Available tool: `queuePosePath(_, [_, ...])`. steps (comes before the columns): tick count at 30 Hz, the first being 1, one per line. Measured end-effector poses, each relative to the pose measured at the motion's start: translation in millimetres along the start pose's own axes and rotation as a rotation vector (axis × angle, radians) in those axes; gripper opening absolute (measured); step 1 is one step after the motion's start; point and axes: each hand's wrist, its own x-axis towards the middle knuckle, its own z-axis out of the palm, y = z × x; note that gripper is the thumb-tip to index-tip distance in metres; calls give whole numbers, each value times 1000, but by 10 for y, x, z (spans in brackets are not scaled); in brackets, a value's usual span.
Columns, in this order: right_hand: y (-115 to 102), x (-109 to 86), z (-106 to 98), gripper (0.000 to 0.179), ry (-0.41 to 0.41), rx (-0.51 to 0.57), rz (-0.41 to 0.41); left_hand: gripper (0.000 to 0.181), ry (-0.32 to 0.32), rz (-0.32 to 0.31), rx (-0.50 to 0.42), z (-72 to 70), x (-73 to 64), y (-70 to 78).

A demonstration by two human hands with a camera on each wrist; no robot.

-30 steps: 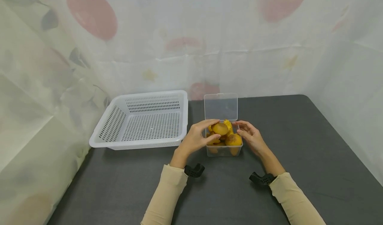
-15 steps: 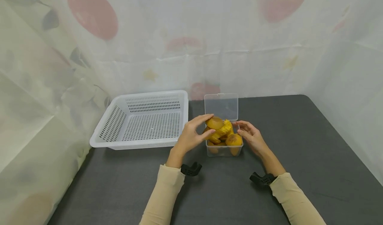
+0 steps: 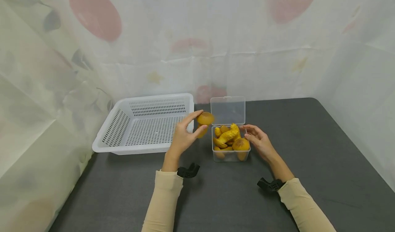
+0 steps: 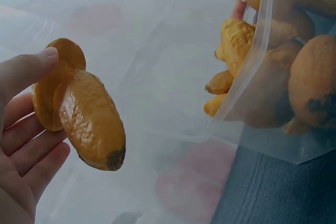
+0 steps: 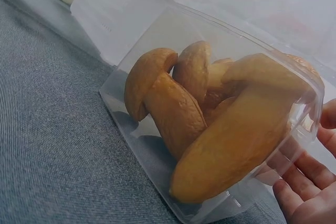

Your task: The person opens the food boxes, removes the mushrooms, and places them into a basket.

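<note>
A yellow-brown mushroom (image 3: 205, 118) with a rounded cap and thick stem is pinched between the thumb and fingers of my left hand (image 3: 181, 137). It is held up between the white basket and a clear plastic box (image 3: 229, 157); its stem points down in the head view. In the left wrist view the thumb presses the cap of the mushroom (image 4: 93, 121). Several more mushrooms (image 5: 231, 135) are heaped in the box, some rising above its rim. My right hand (image 3: 261, 143) rests against the box's right side, fingers lying along the wall by the back corner.
A white perforated basket (image 3: 148, 149) stands to the left on the dark table (image 3: 231, 201), near the back edge. The box's clear lid (image 3: 228, 110) is raised behind it. A patterned curtain (image 3: 172, 26) hangs behind the table.
My left hand has lifted the mushroom out of the box and carried it leftward, toward the basket. The right hand has stayed at the box.
</note>
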Motion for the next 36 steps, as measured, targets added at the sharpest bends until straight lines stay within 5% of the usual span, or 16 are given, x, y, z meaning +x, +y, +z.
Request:
queuePosePath(20, [15,5,-12,37,-10,-20,-7,48,243,-127,80,-297,-58,-218])
queuePosePath(31, [20,1,-12,38,-7,-18,-1,49,218,-179,195,-352,-117,-345])
queuePosePath(36, [19,6,-11,39,-11,-12,-10,48,198,-157,226,-328,-105,-323])
